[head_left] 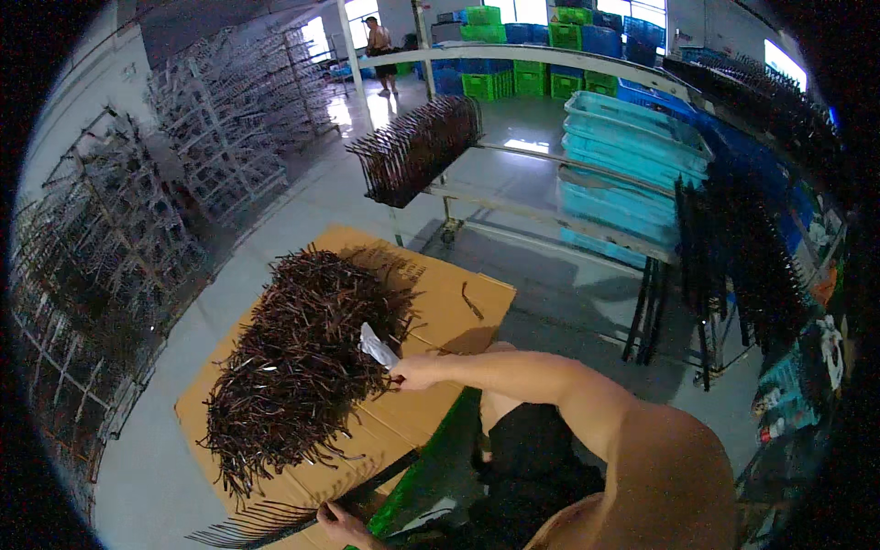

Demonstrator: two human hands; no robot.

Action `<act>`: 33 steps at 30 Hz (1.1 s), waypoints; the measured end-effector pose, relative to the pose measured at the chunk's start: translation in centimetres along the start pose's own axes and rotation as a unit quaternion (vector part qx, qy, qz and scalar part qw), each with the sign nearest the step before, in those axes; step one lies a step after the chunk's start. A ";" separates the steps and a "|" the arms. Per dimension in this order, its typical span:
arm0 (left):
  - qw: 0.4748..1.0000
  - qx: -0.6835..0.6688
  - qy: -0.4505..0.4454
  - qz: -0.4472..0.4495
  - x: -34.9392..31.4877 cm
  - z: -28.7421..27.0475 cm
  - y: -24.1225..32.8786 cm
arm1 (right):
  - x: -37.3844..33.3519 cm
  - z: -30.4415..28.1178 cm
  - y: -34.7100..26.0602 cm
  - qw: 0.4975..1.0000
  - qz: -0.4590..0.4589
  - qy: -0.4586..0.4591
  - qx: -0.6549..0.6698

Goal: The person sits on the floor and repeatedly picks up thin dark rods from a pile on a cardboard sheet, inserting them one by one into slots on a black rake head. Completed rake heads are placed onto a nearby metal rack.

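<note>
A large heap of thin, dark brown bent rods (293, 353) lies on a flattened cardboard sheet (431, 394) on the floor. At the heap's right edge my right hand (422, 371) is closed around a pale, flat, shiny piece (374, 344), pointing up and away from my fingers; its kind is unclear. Near the bottom of the view, my left hand (344, 529) grips a long dark rack bar (390, 472) with a row of thin curved prongs fanning out to the left. Part of this hand is cut off by the lower edge.
One loose rod (471, 300) lies apart on the cardboard. A metal frame (550, 206) carries a hung row of dark rods (417, 151). Turquoise bins (632, 137) stand stacked behind it. Wire racks (220, 128) line the left. Far off stands a person (378, 46).
</note>
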State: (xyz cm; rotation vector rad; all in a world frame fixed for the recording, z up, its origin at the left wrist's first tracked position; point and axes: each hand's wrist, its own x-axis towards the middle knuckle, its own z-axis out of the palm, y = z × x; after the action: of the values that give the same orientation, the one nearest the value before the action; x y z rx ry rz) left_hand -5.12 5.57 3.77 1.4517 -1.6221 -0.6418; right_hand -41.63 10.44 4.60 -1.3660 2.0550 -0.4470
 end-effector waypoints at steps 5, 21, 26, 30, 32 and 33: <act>0.999 -0.036 -0.020 -0.021 -0.5 -0.5 2.3 | -0.7 0.1 -3.2 0.981 -0.125 -0.042 -0.143; 0.999 -0.017 0.033 -0.001 0.8 1.9 -7.2 | -0.4 8.4 -17.4 0.961 -0.232 0.046 0.142; 0.994 -0.096 0.050 -0.019 0.9 3.3 -9.8 | 0.3 11.5 -21.6 0.956 -0.277 0.023 0.094; 0.996 -0.081 0.024 -0.040 0.8 3.0 -6.1 | 1.6 14.2 -21.1 0.949 -0.267 0.031 0.163; 0.990 -0.107 0.028 -0.090 0.6 2.1 -7.3 | 0.8 15.4 -22.7 0.954 -0.254 0.042 0.152; 0.985 -0.143 0.017 -0.096 0.2 1.9 -6.4 | 1.5 16.1 -22.4 0.964 -0.238 0.004 0.121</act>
State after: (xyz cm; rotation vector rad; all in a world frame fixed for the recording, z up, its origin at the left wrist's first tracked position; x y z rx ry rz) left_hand -3.28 3.79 -2.45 1.4050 -1.3104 -0.9159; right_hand -15.67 0.95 5.22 -1.6976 1.5985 -0.8768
